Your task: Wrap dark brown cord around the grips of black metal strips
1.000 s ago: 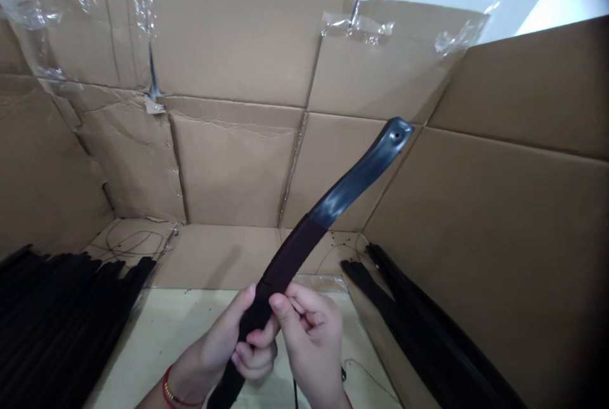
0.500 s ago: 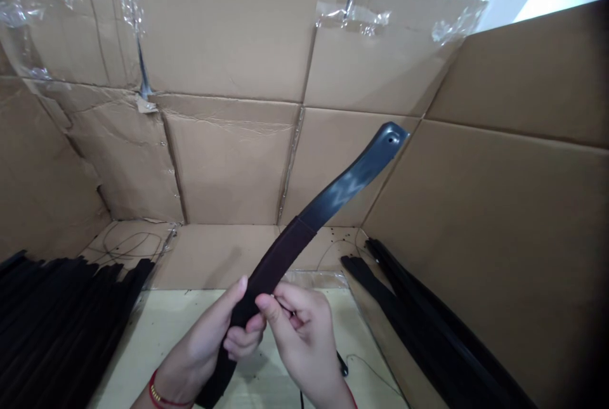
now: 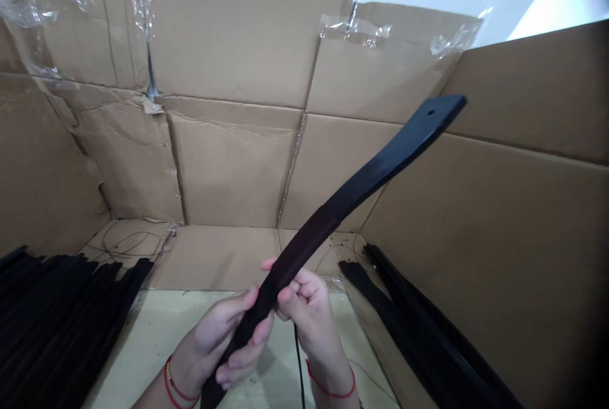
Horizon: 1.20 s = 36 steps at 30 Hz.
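Observation:
A long black curved strip [image 3: 380, 171] slants from the bottom centre up to the right. Its far end widens, with a small hole in it. A dark brown sleeve or wrap [image 3: 309, 238] covers its middle stretch, and lower down it looks matt black. My left hand [image 3: 223, 336] is closed round the lower part, thumb on top and fingers beneath. Higher up, my right hand [image 3: 311, 311] grips the right edge with its thumb, some fingers hidden behind the strip. Below my right hand hangs a thin black cord [image 3: 299, 358]; where its upper end goes is hidden.
Cardboard walls [image 3: 233, 162] enclose the pale work surface [image 3: 176, 311] at the back and sides. Many black strips [image 3: 61, 320] lie piled on the left. Several more long black strips [image 3: 413, 320] lean along the right wall. Loose thin threads [image 3: 126, 244] lie at the back left.
The strip has turned about its length and its far end has moved up and right. My right hand has shifted from the strip's near face to its edge, fingers now behind it.

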### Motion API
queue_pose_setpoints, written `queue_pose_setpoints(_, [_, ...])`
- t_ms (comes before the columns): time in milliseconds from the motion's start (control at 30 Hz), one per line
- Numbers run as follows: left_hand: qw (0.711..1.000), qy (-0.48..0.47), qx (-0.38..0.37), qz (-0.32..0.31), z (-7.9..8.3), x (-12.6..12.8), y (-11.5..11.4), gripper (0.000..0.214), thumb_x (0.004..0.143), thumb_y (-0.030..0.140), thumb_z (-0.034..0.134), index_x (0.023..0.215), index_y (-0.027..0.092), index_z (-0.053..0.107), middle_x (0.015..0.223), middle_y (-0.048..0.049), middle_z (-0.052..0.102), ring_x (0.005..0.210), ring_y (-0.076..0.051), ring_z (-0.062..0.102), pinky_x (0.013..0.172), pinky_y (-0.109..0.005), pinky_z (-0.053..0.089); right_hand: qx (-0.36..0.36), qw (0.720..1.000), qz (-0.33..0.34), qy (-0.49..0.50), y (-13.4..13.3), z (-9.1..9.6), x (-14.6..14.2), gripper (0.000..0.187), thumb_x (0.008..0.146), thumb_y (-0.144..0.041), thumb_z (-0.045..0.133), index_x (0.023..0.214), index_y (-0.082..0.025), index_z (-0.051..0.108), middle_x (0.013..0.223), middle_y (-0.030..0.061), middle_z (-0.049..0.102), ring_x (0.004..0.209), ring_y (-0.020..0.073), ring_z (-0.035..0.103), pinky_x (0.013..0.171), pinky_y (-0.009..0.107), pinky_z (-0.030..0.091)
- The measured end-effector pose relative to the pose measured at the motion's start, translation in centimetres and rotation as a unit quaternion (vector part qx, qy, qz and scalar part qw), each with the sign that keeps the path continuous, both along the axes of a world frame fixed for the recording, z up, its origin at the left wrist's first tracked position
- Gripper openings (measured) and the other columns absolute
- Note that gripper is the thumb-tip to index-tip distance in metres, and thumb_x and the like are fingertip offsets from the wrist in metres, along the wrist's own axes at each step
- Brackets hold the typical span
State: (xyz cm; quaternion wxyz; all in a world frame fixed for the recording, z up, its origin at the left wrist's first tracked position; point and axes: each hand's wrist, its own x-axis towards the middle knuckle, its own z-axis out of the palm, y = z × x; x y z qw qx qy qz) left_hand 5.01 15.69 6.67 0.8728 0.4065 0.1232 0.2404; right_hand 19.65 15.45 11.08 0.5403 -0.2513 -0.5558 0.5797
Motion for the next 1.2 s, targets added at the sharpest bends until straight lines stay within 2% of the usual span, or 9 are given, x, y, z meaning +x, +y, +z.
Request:
queue_pose_setpoints(200, [0.955, 0.061, 0.065, 0.281, 0.3, 0.5, -0.2, 0.047, 0.084, 0.059, 0.060, 0.084, 0.014, 0.050, 0.056, 0.0069, 0.043, 0.046, -0.001, 0.034, 0.043, -0.008, 0.024, -0.001, 0.981, -0.186, -0.049, 0.0, 0.5, -0.8, 0.044, 0.077, -0.047, 0.073, 0.100, -0.011, 0.068, 0.054, -0.0048, 0.041, 0.050, 0.0071, 0.035, 0.046, 0.018, 0.030])
queue_pose_setpoints(400, [0.995, 0.082, 0.006, 0.057, 1.2, -0.5, -0.6, 0.068, 0.071, 0.085, 0.045, 0.071, 0.018, 0.045, 0.044, 0.0108, 0.024, 0.034, -0.003, 0.012, 0.033, -0.018, 0.013, 0.045, 0.984, -0.118, -0.126, -0.7, 0.7, -1.2, 0.041, 0.087, -0.049, 0.060, 0.066, -0.014, 0.058, 0.047, -0.0039, 0.040, 0.043, 0.0070, 0.036, 0.041, 0.019, 0.024])
queue_pose_setpoints(500, [0.960, 0.148, 0.107, 0.214, 1.4, -0.2, -0.7, 0.062, 0.081, 0.076, 0.045, 0.081, 0.015, 0.050, 0.051, 0.0052, 0.042, 0.041, -0.005, 0.035, 0.042, -0.016, 0.028, 0.067, 0.965, -0.210, -0.142, -0.5, 0.5, -1.2, 0.049, 0.090, -0.046, 0.057, 0.054, -0.016, 0.043, 0.045, -0.0020, 0.042, 0.044, 0.0068, 0.036, 0.041, 0.019, 0.024])
queue_pose_setpoints(567, [0.903, 0.189, 0.184, 0.339, 1.5, 0.0, -0.9, 0.054, 0.085, 0.068, 0.049, 0.082, 0.014, 0.050, 0.052, 0.0048, 0.044, 0.045, -0.005, 0.038, 0.046, -0.015, 0.030, 0.055, 0.980, -0.159, -0.109, 0.0, 0.4, -1.0, 0.043, 0.086, -0.049, 0.062, 0.064, -0.013, 0.056, 0.051, -0.0019, 0.046, 0.047, 0.0066, 0.036, 0.043, 0.018, 0.026])
queue_pose_setpoints(733, [0.975, 0.145, 0.079, 0.147, 1.4, 0.1, -1.0, 0.060, 0.081, 0.078, 0.039, 0.079, 0.019, 0.047, 0.042, 0.0092, 0.031, 0.032, -0.006, 0.022, 0.035, -0.019, 0.022, -0.005, 1.000, -0.011, -0.020, 1.0, 0.0, -0.2, 0.049, 0.073, -0.053, 0.076, 0.099, -0.012, 0.069, 0.052, -0.0075, 0.035, 0.045, 0.0037, 0.022, 0.043, 0.018, 0.021])
queue_pose_setpoints(900, [0.847, 0.250, 0.239, 0.405, 1.1, 1.2, -0.9, 0.049, 0.081, 0.064, 0.059, 0.082, 0.015, 0.053, 0.067, -0.0008, 0.050, 0.058, -0.009, 0.040, 0.053, -0.019, 0.033, -0.010, 0.993, -0.121, 0.001, 0.8, -0.3, -0.9, 0.045, 0.074, -0.050, 0.076, 0.096, -0.012, 0.066, 0.056, -0.0056, 0.040, 0.050, 0.0054, 0.031, 0.046, 0.017, 0.024])
queue_pose_setpoints(1000, [0.911, 0.225, 0.180, 0.296, 1.2, 0.7, -0.9, 0.063, 0.078, 0.079, 0.043, 0.071, 0.017, 0.048, 0.050, 0.0053, 0.032, 0.043, -0.007, 0.026, 0.041, -0.021, 0.024, 0.012, 0.999, -0.022, -0.044, 0.4, -0.1, -1.1, 0.038, 0.082, -0.050, 0.068, 0.084, -0.012, 0.064, 0.051, -0.0066, 0.036, 0.045, 0.0043, 0.024, 0.042, 0.018, 0.016])
queue_pose_setpoints(1067, [0.934, 0.203, 0.168, 0.243, 1.4, 0.1, -0.7, 0.069, 0.073, 0.086, 0.041, 0.074, 0.017, 0.049, 0.047, 0.0068, 0.031, 0.039, -0.007, 0.026, 0.039, -0.021, 0.024, 0.041, 0.994, -0.067, -0.072, 0.1, 0.1, -1.3, 0.037, 0.087, -0.047, 0.063, 0.073, -0.012, 0.060, 0.049, -0.0052, 0.037, 0.044, 0.0048, 0.026, 0.041, 0.019, 0.017])
queue_pose_setpoints(1200, [0.885, 0.210, 0.189, 0.370, 1.8, -0.3, -0.5, 0.056, 0.076, 0.070, 0.060, 0.085, 0.017, 0.047, 0.059, 0.0055, 0.041, 0.051, -0.006, 0.035, 0.048, -0.016, 0.028, 0.059, 0.979, -0.183, -0.063, 0.2, 0.0, -1.4, 0.039, 0.087, -0.049, 0.062, 0.079, -0.011, 0.066, 0.050, -0.0054, 0.034, 0.046, 0.0056, 0.025, 0.041, 0.020, 0.018])
